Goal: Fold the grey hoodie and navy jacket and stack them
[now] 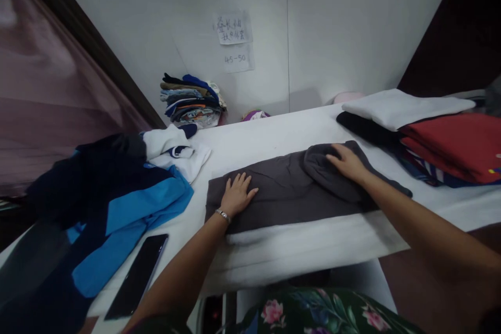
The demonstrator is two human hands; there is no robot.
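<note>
Dark grey cotton garment (282, 193) lies flat across the middle of the white cloth-covered table (274, 141), long axis left to right.

Left hand (236, 194): palm down, fingers spread, pressing the garment's left end. Grips nothing. Thin metal bracelet (223, 214) on the wrist.

Right hand (346, 163): palm down on the bunched section at the garment's far right, fingers loosely extended. Looks like pressing, not pinching.

Progress, my read: body of the garment is narrowed into a strip and mostly smooth. The right part is doubled over but lumpy, with 1 tail trailing right. So roughly half folded; flattening and the final folds are not done.

Surroundings:
- Left: loose blue and navy jacket heap (117, 209), with a crumpled white garment with navy trim (176, 154) at its far edge
- Near left: black flat phone (138, 274), touching the heap's edge
- Far, at the wall: multicoloured folded stack (191, 100)
- Right: folded white cloth (399, 107) and folded red cloth (450, 141), just beside the grey garment
</note>
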